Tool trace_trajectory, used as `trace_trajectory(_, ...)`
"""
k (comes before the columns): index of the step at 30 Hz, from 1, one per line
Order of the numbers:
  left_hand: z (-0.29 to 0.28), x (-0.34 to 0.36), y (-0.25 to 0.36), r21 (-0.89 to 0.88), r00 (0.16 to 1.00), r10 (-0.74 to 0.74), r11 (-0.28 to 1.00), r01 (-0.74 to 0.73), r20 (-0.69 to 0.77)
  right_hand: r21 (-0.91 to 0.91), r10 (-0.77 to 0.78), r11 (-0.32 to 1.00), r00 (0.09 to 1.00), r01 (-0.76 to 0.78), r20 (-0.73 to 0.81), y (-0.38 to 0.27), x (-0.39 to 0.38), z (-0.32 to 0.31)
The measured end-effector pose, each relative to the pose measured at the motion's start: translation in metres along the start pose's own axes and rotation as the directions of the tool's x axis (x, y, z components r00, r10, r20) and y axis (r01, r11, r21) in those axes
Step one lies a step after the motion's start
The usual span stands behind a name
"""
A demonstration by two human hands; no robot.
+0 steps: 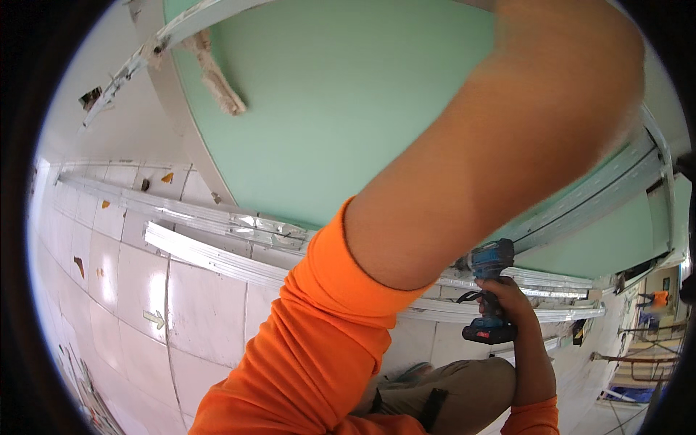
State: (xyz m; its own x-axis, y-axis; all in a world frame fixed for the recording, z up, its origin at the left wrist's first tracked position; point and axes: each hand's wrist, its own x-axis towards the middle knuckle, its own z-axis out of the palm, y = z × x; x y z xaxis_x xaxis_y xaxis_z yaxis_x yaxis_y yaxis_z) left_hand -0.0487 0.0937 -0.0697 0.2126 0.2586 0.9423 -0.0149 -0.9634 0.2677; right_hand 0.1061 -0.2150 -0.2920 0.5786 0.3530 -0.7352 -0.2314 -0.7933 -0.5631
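Note:
My left forearm, its orange sleeve pushed up, reaches diagonally across the middle toward the upper right; my left hand is blurred and cut off at the top edge, its fingers hidden. My right hand, at the lower right, grips a blue-and-black cordless drill with its battery at the bottom. A large pale green board fills the upper view. Long silver metal channels lie along its lower side, behind my arms; more channels run along the board at the right.
White floor tiles with scattered scraps cover the left. A metal rail and a pale fluffy roller are at the upper left. At far right a person in orange is near scaffolding. My bent knee is below.

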Motion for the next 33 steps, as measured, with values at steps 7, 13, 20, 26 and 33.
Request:
trace_trajectory(7, -0.011, -0.005, -0.001, -0.085, 0.991, 0.088, 0.993, -0.08, 0.097, -0.1, 0.081, 0.993, 0.99, -0.07, 0.117, 0.025, 0.01, 0.015)
trace_trajectory(13, -0.018, -0.001, 0.019, -0.034, 0.977, -0.024, 0.999, 0.032, 0.212, -0.074, -0.042, 0.996, 0.999, 0.044, 0.035, 0.04, 0.019, 0.019)
trace_trajectory(20, -0.036, 0.012, 0.033, 0.021, 0.928, -0.132, 0.991, 0.133, 0.348, 0.001, -0.153, 0.988, 0.988, 0.154, -0.033, 0.035, 0.016, 0.011)
trace_trajectory(26, -0.029, 0.016, 0.026, 0.065, 0.906, -0.155, 0.988, 0.14, 0.393, -0.026, -0.238, 0.971, 0.971, 0.238, 0.027, 0.035, 0.018, 0.005)
trace_trajectory(33, -0.026, 0.003, 0.037, 0.093, 0.957, -0.106, 0.992, 0.084, 0.27, -0.335, -0.184, 0.918, 0.976, 0.214, 0.119, 0.04, 0.018, 0.007)
